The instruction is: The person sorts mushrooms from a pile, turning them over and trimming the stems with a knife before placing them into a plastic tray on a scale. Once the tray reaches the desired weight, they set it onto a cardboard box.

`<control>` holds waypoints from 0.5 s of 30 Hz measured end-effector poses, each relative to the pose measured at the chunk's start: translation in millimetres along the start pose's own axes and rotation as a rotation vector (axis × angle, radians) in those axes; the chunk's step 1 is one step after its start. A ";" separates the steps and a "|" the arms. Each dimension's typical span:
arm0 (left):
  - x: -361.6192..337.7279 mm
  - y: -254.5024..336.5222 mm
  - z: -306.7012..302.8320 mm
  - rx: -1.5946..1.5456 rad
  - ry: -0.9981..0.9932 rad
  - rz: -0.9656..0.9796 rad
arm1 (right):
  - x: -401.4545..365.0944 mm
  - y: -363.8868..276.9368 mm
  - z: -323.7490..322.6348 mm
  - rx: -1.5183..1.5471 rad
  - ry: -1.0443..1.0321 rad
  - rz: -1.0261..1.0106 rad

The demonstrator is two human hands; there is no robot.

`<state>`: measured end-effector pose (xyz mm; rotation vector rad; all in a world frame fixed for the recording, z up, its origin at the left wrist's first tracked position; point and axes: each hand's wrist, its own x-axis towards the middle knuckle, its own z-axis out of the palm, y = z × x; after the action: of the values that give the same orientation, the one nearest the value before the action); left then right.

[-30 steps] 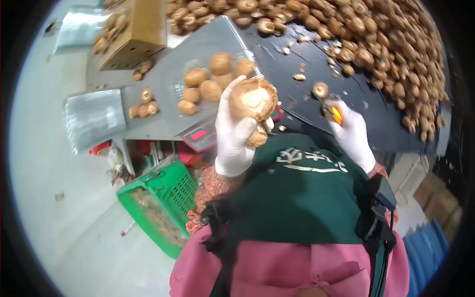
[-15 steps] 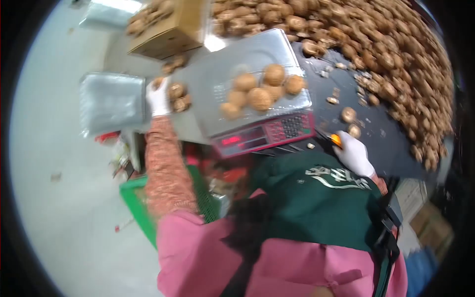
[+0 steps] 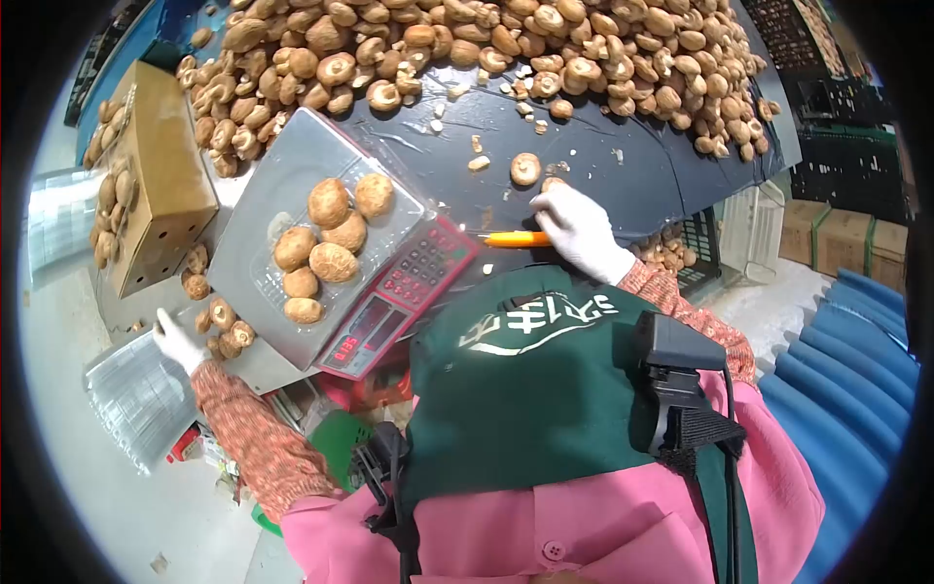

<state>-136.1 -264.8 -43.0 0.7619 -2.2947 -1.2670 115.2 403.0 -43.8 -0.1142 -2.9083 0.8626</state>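
My left hand, in a white glove, is at the left table edge, fingers apart with nothing seen in them. Several shiitake mushrooms lie just right of it. My right hand, also gloved, has its fingertips closed around a mushroom, mostly hidden. Another mushroom lies beside it. An orange-handled knife lies on the black surface, its right end against my right hand. Between my hands stands a red digital scale with lit red digits; a clear tray on it bears several mushrooms.
A large heap of mushrooms spreads along the back. A cardboard box with mushrooms stands at the left, above stacked clear trays. Stem scraps dot the black surface. A dark crate is at the right.
My left hand has come away from a mushroom near the table edge. My right hand has moved from the knife to a mushroom. The camera view has turned and shifted.
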 end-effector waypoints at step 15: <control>-369.5 249.5 107.2 -0.264 -0.746 0.402 | 28.8 39.2 -32.9 1.464 -0.219 0.499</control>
<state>18.8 147.4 84.9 -0.3222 -2.5337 -1.7918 92.3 456.5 -35.5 -0.5988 -1.6384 2.8410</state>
